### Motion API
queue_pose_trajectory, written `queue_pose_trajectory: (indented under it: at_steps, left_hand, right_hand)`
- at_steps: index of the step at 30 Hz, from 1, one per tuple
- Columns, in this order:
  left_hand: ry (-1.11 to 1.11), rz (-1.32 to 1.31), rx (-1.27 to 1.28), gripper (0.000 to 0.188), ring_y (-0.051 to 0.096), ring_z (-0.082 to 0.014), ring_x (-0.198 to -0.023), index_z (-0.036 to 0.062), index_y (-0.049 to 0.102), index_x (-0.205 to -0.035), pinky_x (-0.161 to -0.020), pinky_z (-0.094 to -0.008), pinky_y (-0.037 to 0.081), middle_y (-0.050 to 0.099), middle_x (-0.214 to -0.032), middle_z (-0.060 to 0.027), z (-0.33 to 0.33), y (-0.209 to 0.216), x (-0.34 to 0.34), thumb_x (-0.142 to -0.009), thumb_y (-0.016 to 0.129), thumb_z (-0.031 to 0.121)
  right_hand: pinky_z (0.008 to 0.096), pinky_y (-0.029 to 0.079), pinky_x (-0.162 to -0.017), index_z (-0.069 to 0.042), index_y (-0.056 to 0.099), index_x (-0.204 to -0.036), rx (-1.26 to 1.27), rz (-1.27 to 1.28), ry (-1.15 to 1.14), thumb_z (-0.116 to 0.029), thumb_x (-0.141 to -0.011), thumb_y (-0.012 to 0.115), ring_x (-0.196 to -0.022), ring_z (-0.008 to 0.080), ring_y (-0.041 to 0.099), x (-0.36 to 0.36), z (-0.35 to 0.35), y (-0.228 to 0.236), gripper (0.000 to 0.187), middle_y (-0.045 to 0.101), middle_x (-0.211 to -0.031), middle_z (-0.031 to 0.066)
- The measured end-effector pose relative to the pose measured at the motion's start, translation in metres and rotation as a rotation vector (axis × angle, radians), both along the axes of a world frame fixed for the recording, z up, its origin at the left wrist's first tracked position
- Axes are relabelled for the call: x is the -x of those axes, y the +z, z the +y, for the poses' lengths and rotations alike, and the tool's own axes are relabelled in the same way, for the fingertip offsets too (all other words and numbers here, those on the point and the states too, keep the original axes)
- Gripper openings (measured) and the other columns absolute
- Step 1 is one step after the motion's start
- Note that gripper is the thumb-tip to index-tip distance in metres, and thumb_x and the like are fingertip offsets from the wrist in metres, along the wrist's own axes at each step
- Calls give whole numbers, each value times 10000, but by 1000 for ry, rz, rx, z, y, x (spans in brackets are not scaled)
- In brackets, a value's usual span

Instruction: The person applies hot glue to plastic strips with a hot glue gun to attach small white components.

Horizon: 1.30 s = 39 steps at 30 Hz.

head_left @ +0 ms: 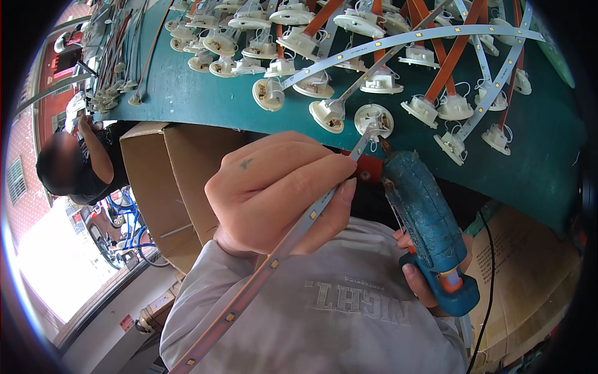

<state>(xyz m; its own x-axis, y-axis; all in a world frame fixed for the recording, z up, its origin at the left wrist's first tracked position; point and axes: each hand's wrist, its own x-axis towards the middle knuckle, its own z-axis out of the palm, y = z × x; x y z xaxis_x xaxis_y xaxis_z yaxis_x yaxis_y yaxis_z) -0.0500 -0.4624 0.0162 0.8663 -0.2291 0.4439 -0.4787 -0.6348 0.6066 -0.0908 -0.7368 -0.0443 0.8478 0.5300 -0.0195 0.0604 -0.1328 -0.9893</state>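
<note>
My left hand [283, 190] pinches an LED strip [274, 264] between thumb and fingers. The strip's long end slants down to the lower left. Its upper end meets a round white plastic base [381, 116] with white wires at the table's near edge. My right hand [420, 283] is wrapped round the handle of a blue hot glue gun [425, 209], partly hidden behind it. The gun's nozzle points up and left, close to the strip's end at the base. Whether it touches is hard to tell.
Many white bases with strips, some orange-backed, lie on the green table [193, 103]. One strip [411, 38] arches across them. Bundled strips [115, 62] lie far left. Open cardboard boxes [146, 162] flank me, and a black cord [492, 280] hangs right. Another person [93, 162] works at left.
</note>
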Motion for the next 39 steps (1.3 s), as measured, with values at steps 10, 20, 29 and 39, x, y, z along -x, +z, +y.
queue_pose_trajectory:
  at_steps: [10, 20, 29, 39]
  left_hand:
    - [42, 1, 4, 206, 667, -257, -591, -76, 704, -865, -525, -310, 522, 672, -719, -160, -1, -3, 4, -716, 732, 63]
    - [79, -4, 40, 226, 671, -268, -611, -90, 697, -878, -573, -318, 532, 681, -735, -178, 2, -6, 6, -766, 734, 103]
    - [102, -25, 96, 271, 669, -243, -619, -40, 713, -903, -535, -296, 522, 665, -745, -126, 4, -11, 3, -641, 777, -16]
    - [70, 9, 126, 296, 683, -266, -654, -48, 714, -937, -583, -316, 552, 676, -784, -140, 10, -12, 12, -642, 742, -54]
  right_hand:
    - [284, 561, -578, -57, 622, -793, 97, -35, -20, -192, -720, 767, -532, 188, 639, -8, 10, 10, 212, 627, -652, 59]
    - [282, 547, -584, -68, 607, -793, 32, 62, -59, -202, -715, 771, -534, 184, 623, -5, 10, 9, 226, 627, -655, 46]
    - [297, 557, -613, -67, 620, -827, 28, -38, -55, -220, -707, 772, -576, 206, 647, -9, 1, -1, 246, 649, -696, 60]
    - [310, 566, -617, -50, 644, -823, 175, -156, 15, -202, -713, 766, -593, 228, 675, -25, 3, 24, 224, 665, -696, 75]
